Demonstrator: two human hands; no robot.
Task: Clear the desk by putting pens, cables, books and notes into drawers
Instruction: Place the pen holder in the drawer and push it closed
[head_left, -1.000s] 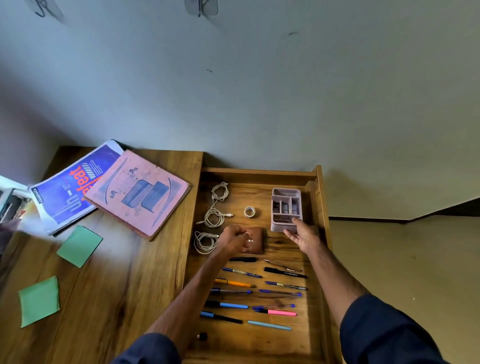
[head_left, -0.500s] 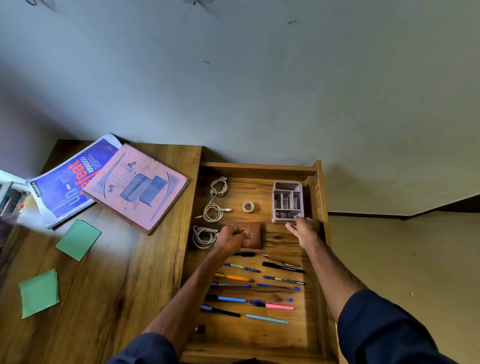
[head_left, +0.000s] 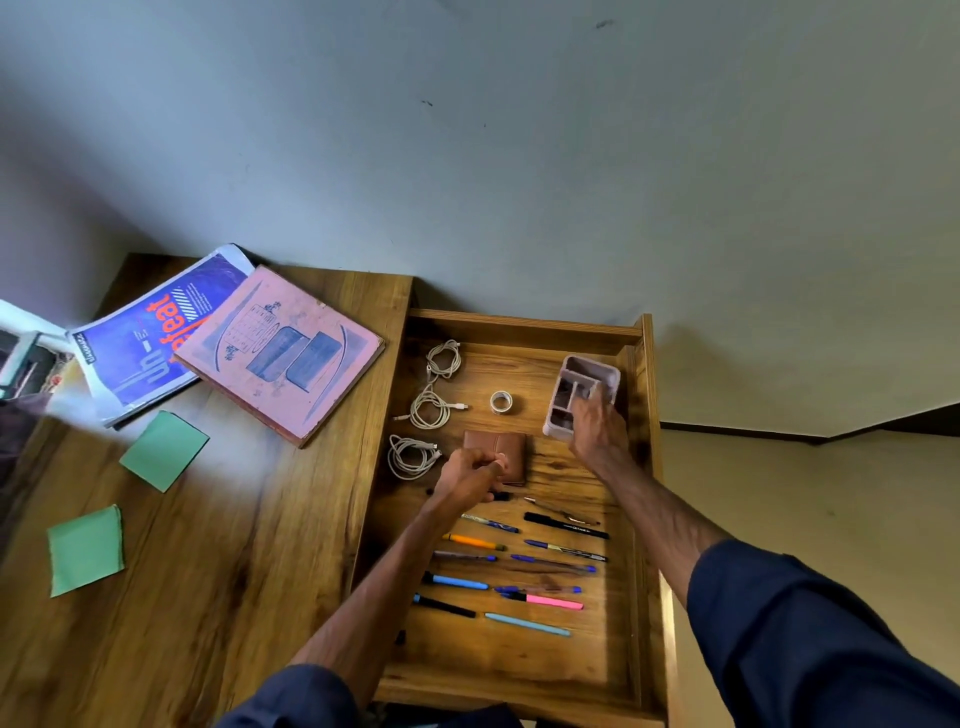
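Two books (head_left: 280, 358), two notes (head_left: 163, 449), wallet (head_left: 496, 446), tilted organiser (head_left: 571, 373)

Two books (head_left: 280, 353) overlap at the far edge of the desk (head_left: 260, 571); two green notes (head_left: 165, 451) lie toward its left edge. The open drawer (head_left: 519, 330) holds three coiled white cables (head_left: 430, 410), one tape roll (head_left: 501, 402), one brown wallet (head_left: 498, 448), one pink organiser tray (head_left: 571, 379) and eleven clear pens (head_left: 550, 603) in two columns, five left and six right. A black stub (head_left: 501, 497) half under the left hand (head_left: 470, 475) and a thin silvery piece (head_left: 561, 512) may be pens; I cannot tell.
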